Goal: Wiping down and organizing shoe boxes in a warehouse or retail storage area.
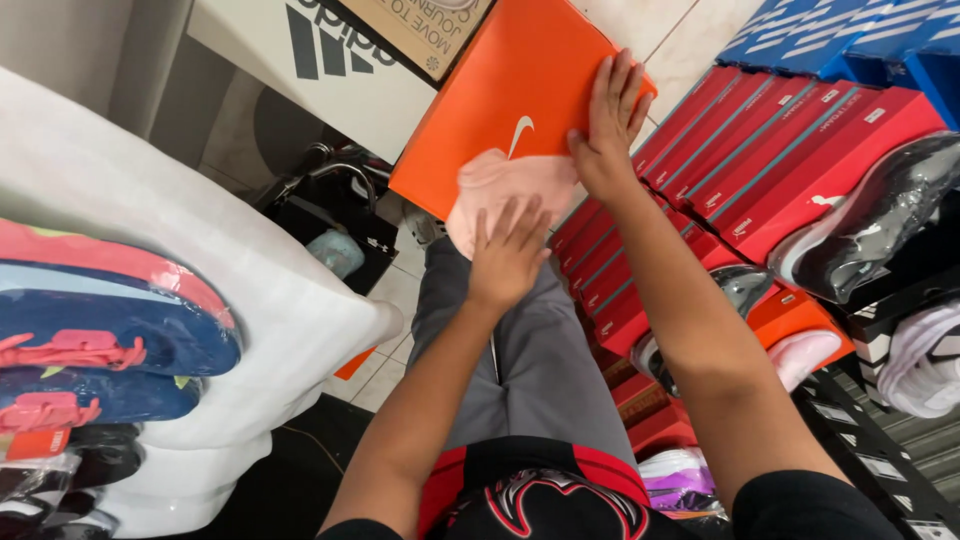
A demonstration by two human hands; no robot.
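the left hand (508,255) lies flat, fingers spread and straight, pressing on a pale pink cloth (505,190); it clamps nothing, only rests palm-down on the fabric. the right hand (608,125) is also opened out, fingers together and stretched along the far right edge of an orange shoe box (500,75), the thumb touching the cloth's upper right corner. neither hand curls round anything.

the box is propped tilted over the person's lap, above grey trousers (545,370), and the cloth lies on the lid's near edge, hanging a little past it. how the box is held up from below is hidden, as is the palm side of both hands.

to the right, a row of red boxes (770,150) stands on edge, with blue boxes (850,35) cut off by the top right corner. a black wrapped shoe (880,215) lies on a box beside them. at left, blue and pink shoes (100,340) in clear film are stacked against a white padded surface (150,200), partly cut off by the frame.
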